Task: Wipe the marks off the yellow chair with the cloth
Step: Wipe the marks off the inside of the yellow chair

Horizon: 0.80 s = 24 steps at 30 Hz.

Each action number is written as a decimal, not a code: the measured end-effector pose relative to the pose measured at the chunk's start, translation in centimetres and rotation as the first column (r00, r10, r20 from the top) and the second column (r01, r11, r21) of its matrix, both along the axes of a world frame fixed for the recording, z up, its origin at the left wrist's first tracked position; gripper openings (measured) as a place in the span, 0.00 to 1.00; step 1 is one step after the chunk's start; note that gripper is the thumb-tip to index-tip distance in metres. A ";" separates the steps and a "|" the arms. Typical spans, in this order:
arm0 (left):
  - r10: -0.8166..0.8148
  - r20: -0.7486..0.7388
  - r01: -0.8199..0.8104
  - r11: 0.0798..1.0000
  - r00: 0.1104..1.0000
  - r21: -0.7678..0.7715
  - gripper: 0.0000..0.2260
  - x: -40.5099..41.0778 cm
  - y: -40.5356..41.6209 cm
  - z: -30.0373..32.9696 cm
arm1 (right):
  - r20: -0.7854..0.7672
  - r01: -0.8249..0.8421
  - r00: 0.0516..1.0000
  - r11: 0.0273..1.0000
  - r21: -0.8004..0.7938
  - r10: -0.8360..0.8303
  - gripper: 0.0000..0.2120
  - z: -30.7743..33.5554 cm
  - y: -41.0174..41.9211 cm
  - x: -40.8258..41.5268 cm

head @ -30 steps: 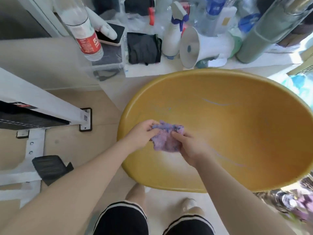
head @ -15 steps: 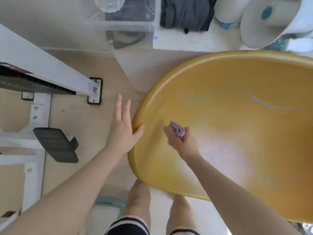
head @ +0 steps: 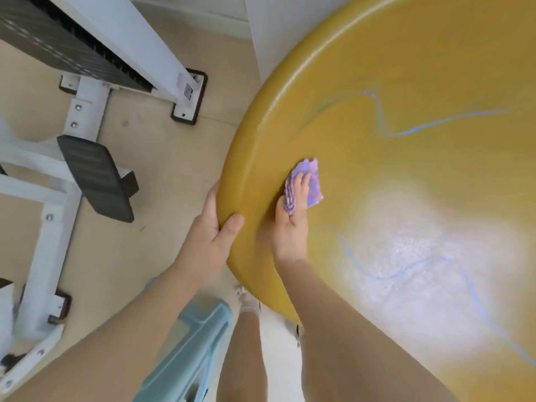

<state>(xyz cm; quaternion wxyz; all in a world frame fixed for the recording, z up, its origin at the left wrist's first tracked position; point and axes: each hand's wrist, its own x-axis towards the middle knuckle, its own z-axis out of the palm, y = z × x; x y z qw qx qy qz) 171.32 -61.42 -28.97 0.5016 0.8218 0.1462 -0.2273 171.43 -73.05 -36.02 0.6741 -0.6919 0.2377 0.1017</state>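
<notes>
The yellow chair (head: 406, 68) fills the right side of the view as a wide, shallow shell. Thin blue marks (head: 429, 124) curl across its upper part, and more blue lines (head: 406, 271) run through a bright glare patch lower down. My right hand (head: 290, 227) presses a crumpled purple cloth (head: 311, 184) flat onto the seat near the left rim. My left hand (head: 211, 230) grips that rim, thumb on top and fingers underneath.
A white metal frame (head: 87, 91) with a black pedal (head: 95, 178) stands on the beige floor to the left. A light blue plastic item (head: 185, 352) lies below by my bare legs (head: 246, 358). A white wall base (head: 255, 39) is behind the chair.
The view has tilted down and closer to the chair. My left hand has gone from resting open at the rim to gripping it. My right hand has spread the cloth flat on the seat.
</notes>
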 end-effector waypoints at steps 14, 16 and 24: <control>-0.018 0.465 -0.057 0.988 0.885 0.147 0.30 -1.3 -1.1 -2.6 | 0.236 -0.277 0.910 0.925 -0.261 0.339 0.32 -2.1 2.7 -8.4; 0.014 0.495 -0.073 0.992 0.869 0.099 0.30 -1.5 -0.9 -3.3 | 0.223 -0.169 0.942 0.931 -0.323 0.249 0.33 -2.8 2.1 -4.4; 0.091 0.623 -0.052 0.995 0.777 -0.080 0.13 -1.9 -0.5 -5.7 | 0.402 -0.096 0.883 0.931 -0.353 0.243 0.28 -5.7 -1.0 0.0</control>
